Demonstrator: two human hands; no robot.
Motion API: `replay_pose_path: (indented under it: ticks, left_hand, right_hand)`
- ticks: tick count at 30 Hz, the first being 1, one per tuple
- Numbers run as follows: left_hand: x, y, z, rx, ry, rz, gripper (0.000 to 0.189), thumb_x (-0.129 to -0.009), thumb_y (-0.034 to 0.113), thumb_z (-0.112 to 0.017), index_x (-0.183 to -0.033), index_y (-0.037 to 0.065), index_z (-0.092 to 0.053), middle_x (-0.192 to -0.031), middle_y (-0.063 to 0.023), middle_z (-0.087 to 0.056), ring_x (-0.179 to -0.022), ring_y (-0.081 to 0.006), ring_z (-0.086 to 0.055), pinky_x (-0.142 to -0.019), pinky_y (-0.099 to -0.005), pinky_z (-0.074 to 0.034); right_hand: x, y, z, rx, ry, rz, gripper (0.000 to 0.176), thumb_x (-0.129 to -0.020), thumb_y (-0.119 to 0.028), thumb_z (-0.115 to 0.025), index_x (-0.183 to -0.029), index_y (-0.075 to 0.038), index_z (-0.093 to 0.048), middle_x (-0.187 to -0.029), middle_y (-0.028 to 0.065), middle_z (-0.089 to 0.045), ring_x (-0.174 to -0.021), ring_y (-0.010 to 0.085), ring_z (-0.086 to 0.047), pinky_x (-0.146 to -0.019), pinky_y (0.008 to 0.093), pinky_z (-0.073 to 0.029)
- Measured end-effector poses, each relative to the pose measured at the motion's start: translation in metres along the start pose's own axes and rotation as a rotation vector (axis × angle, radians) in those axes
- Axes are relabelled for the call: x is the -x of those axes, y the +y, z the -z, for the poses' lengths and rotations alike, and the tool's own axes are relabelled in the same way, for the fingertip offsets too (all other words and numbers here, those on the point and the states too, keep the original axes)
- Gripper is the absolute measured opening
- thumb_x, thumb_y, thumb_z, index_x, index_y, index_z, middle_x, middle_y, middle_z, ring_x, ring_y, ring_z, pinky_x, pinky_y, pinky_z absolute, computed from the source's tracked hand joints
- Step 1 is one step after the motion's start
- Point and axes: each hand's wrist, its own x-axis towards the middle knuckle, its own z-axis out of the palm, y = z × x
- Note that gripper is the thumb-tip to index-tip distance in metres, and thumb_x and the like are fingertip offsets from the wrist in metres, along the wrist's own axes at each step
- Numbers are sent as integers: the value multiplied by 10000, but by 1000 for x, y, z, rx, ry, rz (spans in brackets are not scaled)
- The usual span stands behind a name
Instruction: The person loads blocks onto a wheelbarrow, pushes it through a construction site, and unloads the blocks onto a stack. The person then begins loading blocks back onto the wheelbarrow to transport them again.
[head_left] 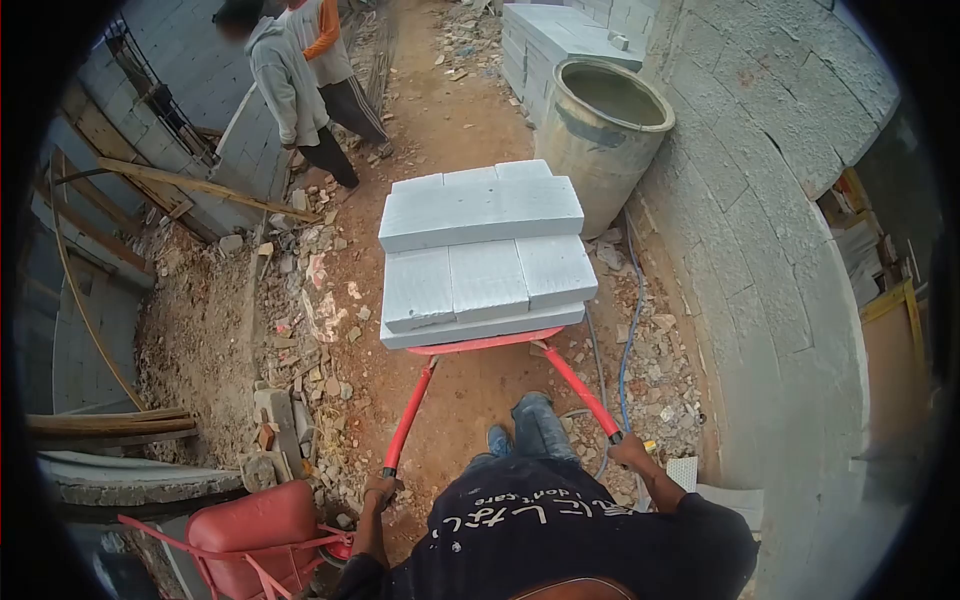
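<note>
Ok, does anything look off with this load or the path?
The blocks overhang the red wheelbarrow on both sides, top layer laid crosswise. Broken rubble is strewn along the path's left edge, and a blue hose trails beside the wall.

**Both arms low, both grips closed**

The left grip (383, 490) is curled tight, its bare forearm stretched down and forward beside the body. The right grip (632, 452) is clenched too (knuckles up), reaching slightly further ahead, forearm bare.
</note>
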Motion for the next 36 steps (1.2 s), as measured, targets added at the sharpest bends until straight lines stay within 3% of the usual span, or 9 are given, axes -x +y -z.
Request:
replay_pose_path:
  ticks: [1,5,10,14,18,22,25,31,36]
  left_hand:
    - [-14,29,4,0,2,1,175,-606,108,-735,-645,30,-583,-538,-69,-553,-414,-184,-518,-391,-341,-389]
    - [-78,152,44,82,-24,60,193,-638,95,-723,-674,20,-549,-535,-67,-528,-403,-186,-497,-396,-338,-391]
    - [-148,317,71,61,4,11,204,-634,85,-730,-686,21,-543,-542,-77,-523,-393,-194,-490,-379,-342,-399]
    - [-149,432,122,-2,-22,47,215,-632,116,-732,-677,43,-535,-549,-67,-515,-418,-187,-495,-395,-343,-403]
    - [-212,548,144,37,-60,46,210,-630,113,-726,-688,50,-534,-558,-65,-515,-418,-186,-494,-394,-336,-392]
    - [-293,620,149,60,-43,-19,188,-651,97,-693,-690,41,-519,-545,-68,-503,-400,-195,-476,-376,-348,-371]
    - [-311,721,151,99,-55,5,179,-655,92,-687,-695,34,-522,-542,-72,-508,-399,-196,-481,-373,-344,-376]
    - [-378,836,148,151,-133,-9,161,-667,87,-677,-689,28,-528,-544,-72,-516,-402,-191,-491,-385,-338,-388]
    - [-434,918,155,207,-196,-5,172,-703,102,-679,-763,31,-534,-562,-65,-514,-408,-181,-486,-389,-338,-385]
  right_hand:
    - [-29,-12,9,31,54,44,314,-633,-165,-687,-784,97,-604,-680,181,-642,-567,261,-650,-495,352,-497]
    - [-85,-140,73,-69,-57,-55,321,-638,-183,-685,-819,74,-617,-758,200,-654,-663,275,-672,-578,372,-517]
    - [-198,-252,122,65,95,97,451,-754,-423,-662,-868,13,-651,-804,218,-671,-776,321,-682,-643,396,-518]
    - [-256,-354,195,-59,-15,-1,382,-700,-296,-728,-823,52,-632,-705,179,-656,-639,274,-674,-556,362,-512]
    - [-343,-449,235,-101,-21,-19,327,-688,-240,-718,-834,41,-636,-691,148,-655,-598,222,-660,-525,332,-510]
    - [-433,-495,234,-71,-32,-61,342,-660,-219,-730,-853,44,-627,-712,133,-654,-572,215,-641,-504,323,-496]
    - [-496,-550,277,-9,31,-35,331,-639,-225,-738,-783,49,-622,-672,128,-637,-547,210,-628,-493,316,-483]
    - [-619,-631,336,-25,2,-24,299,-637,-213,-729,-759,38,-623,-678,148,-637,-576,224,-637,-487,343,-481]
    - [-722,-670,348,137,61,98,378,-627,-230,-724,-833,72,-626,-740,203,-658,-668,274,-672,-593,376,-530]
